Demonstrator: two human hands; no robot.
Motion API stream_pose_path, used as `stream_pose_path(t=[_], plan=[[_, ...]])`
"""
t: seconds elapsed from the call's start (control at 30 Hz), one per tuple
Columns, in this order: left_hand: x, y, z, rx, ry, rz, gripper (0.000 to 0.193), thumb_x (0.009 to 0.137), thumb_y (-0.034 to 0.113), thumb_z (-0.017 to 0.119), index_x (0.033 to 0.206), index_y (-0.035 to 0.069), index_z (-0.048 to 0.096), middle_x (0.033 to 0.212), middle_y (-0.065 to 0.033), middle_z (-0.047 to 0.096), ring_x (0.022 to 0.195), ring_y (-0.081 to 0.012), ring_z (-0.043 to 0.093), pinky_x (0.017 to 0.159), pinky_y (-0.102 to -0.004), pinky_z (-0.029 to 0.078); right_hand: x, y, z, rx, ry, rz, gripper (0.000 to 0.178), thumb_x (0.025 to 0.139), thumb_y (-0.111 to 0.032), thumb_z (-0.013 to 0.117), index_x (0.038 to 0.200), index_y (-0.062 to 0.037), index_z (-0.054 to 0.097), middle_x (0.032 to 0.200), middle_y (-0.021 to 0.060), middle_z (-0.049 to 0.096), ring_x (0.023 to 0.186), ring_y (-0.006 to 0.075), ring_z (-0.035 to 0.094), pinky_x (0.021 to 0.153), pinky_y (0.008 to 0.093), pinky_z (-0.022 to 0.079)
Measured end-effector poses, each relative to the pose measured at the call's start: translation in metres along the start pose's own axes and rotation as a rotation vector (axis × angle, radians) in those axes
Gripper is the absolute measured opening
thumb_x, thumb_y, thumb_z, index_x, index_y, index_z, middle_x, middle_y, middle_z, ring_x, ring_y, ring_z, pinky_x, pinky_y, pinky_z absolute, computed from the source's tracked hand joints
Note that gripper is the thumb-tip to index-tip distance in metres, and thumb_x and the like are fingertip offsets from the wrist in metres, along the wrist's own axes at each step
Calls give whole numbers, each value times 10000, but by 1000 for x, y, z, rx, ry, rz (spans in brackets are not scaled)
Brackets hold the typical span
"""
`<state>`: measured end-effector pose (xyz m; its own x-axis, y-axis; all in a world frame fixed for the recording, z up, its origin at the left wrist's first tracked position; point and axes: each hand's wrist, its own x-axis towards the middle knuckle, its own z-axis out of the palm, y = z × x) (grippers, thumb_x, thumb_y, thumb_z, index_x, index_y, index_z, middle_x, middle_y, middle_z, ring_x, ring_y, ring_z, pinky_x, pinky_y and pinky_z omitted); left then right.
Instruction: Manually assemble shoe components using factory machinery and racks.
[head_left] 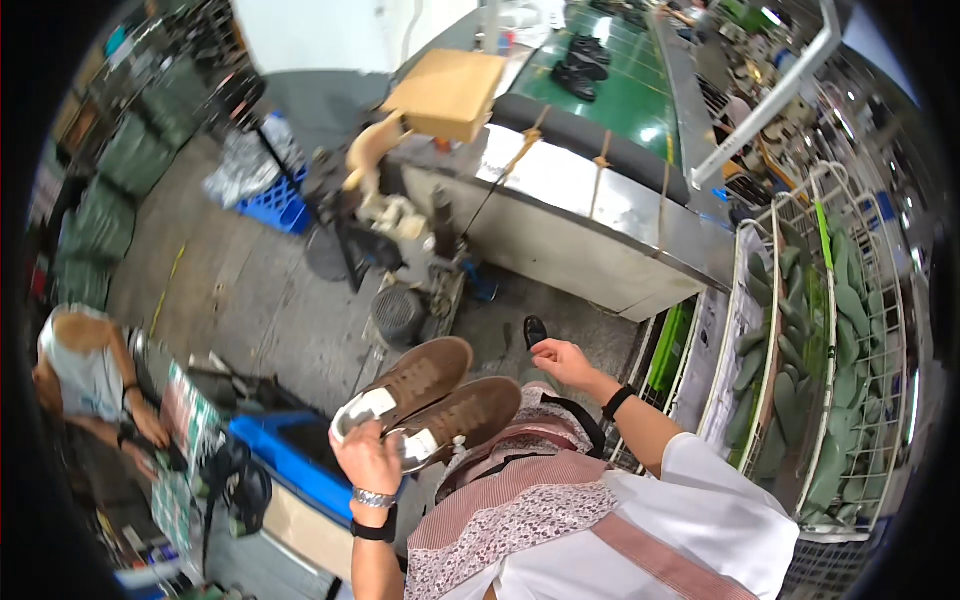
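Holding this pair well calls for a firm, even grip on both brown shoes (428,374) so neither slips; they sit at lower middle, left of centre. The left hand (367,462) closes on their pale near ends. The right hand (564,363), right of centre, curls with nothing visible inside; I cannot tell how far its fingers part.

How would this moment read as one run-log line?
left hand: holding two brown shoes | right hand: apart from shoes, nothing visible held | nearby: blue bin, left of shoes
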<state>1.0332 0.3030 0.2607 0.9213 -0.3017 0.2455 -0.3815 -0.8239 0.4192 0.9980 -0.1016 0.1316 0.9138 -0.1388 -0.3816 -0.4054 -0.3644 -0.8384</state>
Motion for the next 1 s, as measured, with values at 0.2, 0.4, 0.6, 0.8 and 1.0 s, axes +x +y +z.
stream_pose_path(t=[0.2,0.4,0.6,0.8,1.0], plan=[[198,137,103,-31,-79,205,175,708,133,773,799,48,650,743,-148,654,790,-345,634,1054,-564,342,76,57,-167,420,275,79,270,928,-118,656,1160,18,643,1013,104,728,843,141,697,684,246,533],[376,256,204,-55,-173,320,154,794,170,716,827,41,637,766,-170,631,818,-400,605,895,-528,379,114,141,-310,447,526,362,263,869,-99,676,1100,27,669,899,80,728,734,129,672,633,268,510],[530,341,276,-144,-191,425,201,832,217,695,820,33,616,812,-188,645,844,-420,603,869,-515,389,108,179,-351,409,541,451,248,856,-96,673,1063,40,673,887,113,732,768,168,700,707,301,547],[689,394,349,-141,-163,549,235,833,282,721,793,79,608,760,-164,656,811,-383,633,855,-519,385,67,220,-325,606,625,585,195,913,-65,630,1089,21,639,817,68,685,662,126,637,552,242,477],[821,412,422,-7,-43,545,408,834,305,758,1186,147,626,1090,-103,676,1072,-319,614,922,-551,440,48,171,-292,521,719,885,186,941,-39,574,1092,21,665,859,103,717,644,155,639,573,284,513]])
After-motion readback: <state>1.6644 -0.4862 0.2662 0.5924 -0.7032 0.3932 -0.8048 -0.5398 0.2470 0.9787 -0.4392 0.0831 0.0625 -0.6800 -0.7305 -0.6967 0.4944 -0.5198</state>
